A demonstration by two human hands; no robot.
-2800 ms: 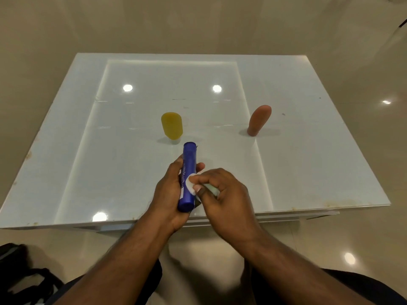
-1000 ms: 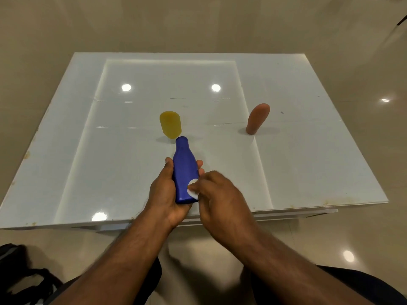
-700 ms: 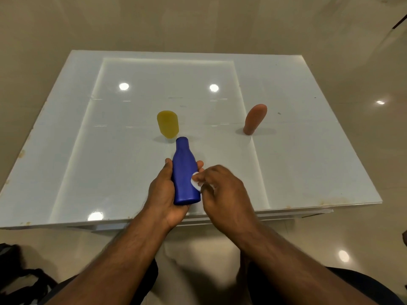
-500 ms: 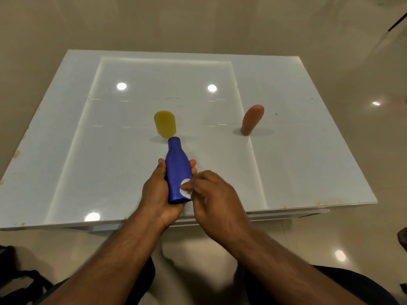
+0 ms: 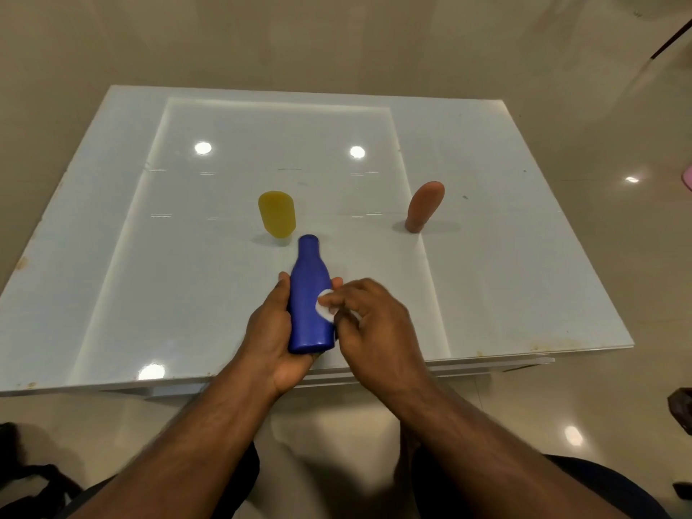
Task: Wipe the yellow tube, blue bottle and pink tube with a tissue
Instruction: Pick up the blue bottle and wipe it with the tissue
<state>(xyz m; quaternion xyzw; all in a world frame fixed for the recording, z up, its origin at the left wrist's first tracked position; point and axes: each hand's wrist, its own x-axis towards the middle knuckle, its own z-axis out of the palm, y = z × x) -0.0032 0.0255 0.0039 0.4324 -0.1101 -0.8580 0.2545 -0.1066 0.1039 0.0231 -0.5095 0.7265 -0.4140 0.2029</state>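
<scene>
Glossy white table (image 5: 524, 294), beige floor (image 5: 337, 39)

Left hand (image 5: 273, 331) gripping a blue bottle (image 5: 310, 297) above the white tabletop (image 5: 112, 256), right hand (image 5: 374, 327) pinching a white tissue (image 5: 325, 312) against its side, yellow tube (image 5: 277, 214) and pink tube (image 5: 424, 206) standing behind, well apart.
</scene>
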